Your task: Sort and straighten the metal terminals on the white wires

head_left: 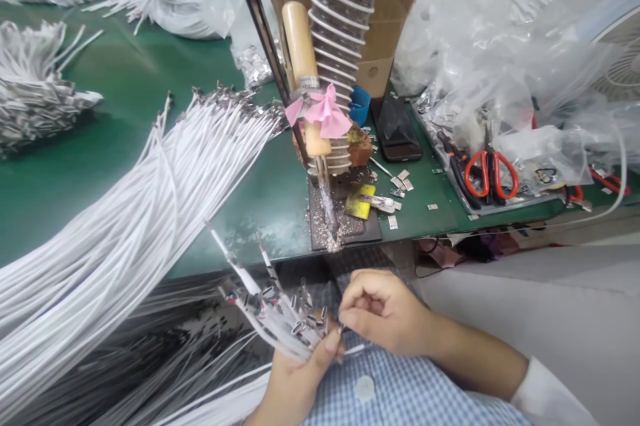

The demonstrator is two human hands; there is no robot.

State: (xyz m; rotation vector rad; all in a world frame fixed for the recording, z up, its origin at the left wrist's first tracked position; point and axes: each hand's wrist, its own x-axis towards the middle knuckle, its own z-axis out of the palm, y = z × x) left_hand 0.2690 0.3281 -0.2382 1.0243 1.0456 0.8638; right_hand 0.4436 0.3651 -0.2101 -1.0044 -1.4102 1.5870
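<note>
My left hand (295, 376) is closed round a fan of white cables with metal connector ends (273, 309), held low in front of my checked shirt. My right hand (383, 311) pinches at the tip of one cable in that bundle, thumb and forefinger together. A soldering iron with a wooden handle (306, 73) and a pink ribbon stands upright in its coil stand just above my hands, its tip over a dark plate (345, 223) strewn with solder bits.
A large sheaf of white cables (125, 213) sweeps across the green table (120, 93) at left. Red-handled scissors (493, 173), a phone (397, 129), a cardboard box (385, 26) and heaps of plastic bags (500, 46) lie at right. More connector piles (35, 109) are at far left.
</note>
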